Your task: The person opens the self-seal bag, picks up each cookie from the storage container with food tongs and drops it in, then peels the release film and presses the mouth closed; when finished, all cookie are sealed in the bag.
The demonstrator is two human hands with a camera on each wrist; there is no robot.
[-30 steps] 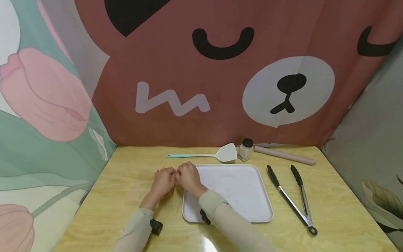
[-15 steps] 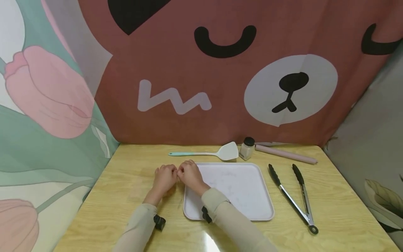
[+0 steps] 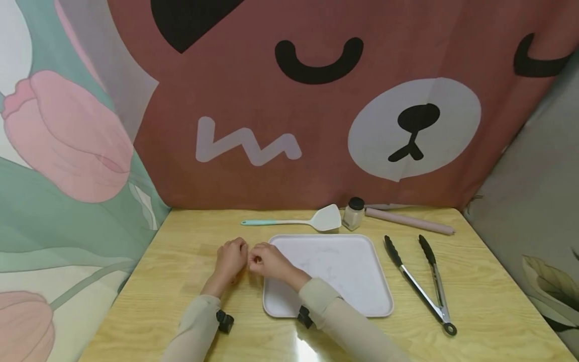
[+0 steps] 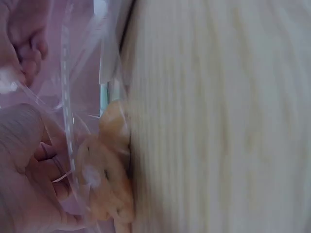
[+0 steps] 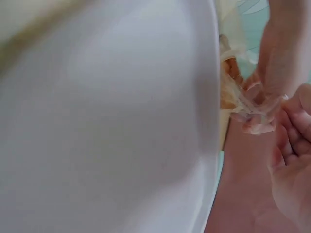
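My left hand (image 3: 230, 260) and right hand (image 3: 271, 262) are close together over the tray's left edge in the head view. Between them is a clear plastic bag (image 4: 68, 92), seen in the wrist views, with orange-brown, lumpy contents (image 4: 109, 179) whose kind I cannot tell. The left hand's curled fingers (image 4: 51, 170) grip the bag's edge in the left wrist view. At its upper rim, the right hand's thumb and fingertips (image 5: 286, 109) pinch the film in the right wrist view. From the head, the hands mostly hide the bag.
A white tray (image 3: 334, 271) lies on the wooden table right of the hands. Behind it are a spatula (image 3: 325, 218), a black-lidded jar (image 3: 354, 215) and a pink rod (image 3: 409, 221). Black-tipped tongs (image 3: 420, 286) lie spread at the right. A patterned curtain (image 3: 316, 125) hangs behind.
My right hand has shifted down and slightly left, its wrist turning so the forearm lies further right. The left hand stays nearly in place. Tray and utensils have not moved.
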